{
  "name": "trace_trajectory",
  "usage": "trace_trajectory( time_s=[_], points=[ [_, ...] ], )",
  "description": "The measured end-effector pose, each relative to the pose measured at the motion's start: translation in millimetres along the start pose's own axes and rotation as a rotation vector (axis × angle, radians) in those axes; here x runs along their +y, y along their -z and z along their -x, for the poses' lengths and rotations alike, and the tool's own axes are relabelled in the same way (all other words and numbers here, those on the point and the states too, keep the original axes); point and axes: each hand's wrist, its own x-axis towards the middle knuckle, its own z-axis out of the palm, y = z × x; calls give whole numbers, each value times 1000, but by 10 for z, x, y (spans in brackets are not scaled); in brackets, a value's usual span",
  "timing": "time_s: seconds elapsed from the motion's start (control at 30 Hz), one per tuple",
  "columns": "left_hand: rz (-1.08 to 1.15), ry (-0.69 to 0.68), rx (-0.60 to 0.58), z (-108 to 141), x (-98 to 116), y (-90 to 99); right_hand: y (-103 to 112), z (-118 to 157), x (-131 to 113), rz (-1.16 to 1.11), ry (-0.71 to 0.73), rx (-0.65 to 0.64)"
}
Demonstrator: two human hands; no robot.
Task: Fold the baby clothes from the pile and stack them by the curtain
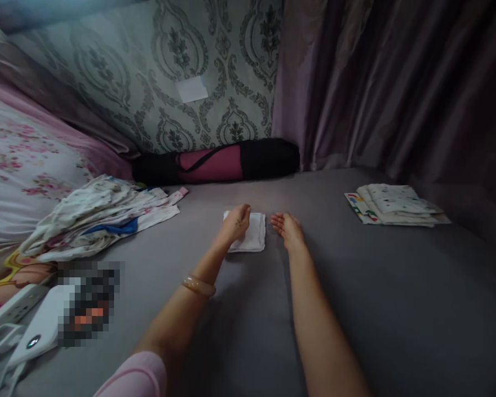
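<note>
A small white folded cloth [255,232] lies flat on the grey sheet [248,309] in the middle of the view. Over its left part is my left hand [237,223], fingers curled; whether it grips the cloth's edge is hidden. My right hand [287,227] is just right of the cloth, apart from it, palm turned inward and fingers spread a little, holding nothing.
Loose clothes [103,215] are heaped at the left, near a power strip [14,311] and a white device [45,325]. Folded cloths [397,204] lie at the right. A black and pink bag [215,164] rests along the wall.
</note>
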Motion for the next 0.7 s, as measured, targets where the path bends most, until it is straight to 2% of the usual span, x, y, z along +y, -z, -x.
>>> trace_trajectory(
  time_s=[0.07,0.13,0.27,0.4,0.5,0.6,0.7],
  points=[
    [-155,-160,-20,65,20,-69,-7,-7,6,1,6,1],
    [-287,-241,-51,133,57,-199,-11,-16,12,3,14,5],
    [-395,-184,-151,223,141,-486,-1,-35,11,11,27,20],
    [-419,-128,-220,229,188,-604,3,-41,2,18,28,32],
    [-352,-100,-247,188,202,-580,-10,-43,5,21,25,36],
    [-158,-101,-277,127,175,-448,-17,-49,14,26,18,34],
    [-3,-106,-181,102,49,-219,-11,-50,20,34,12,28]
  ],
)
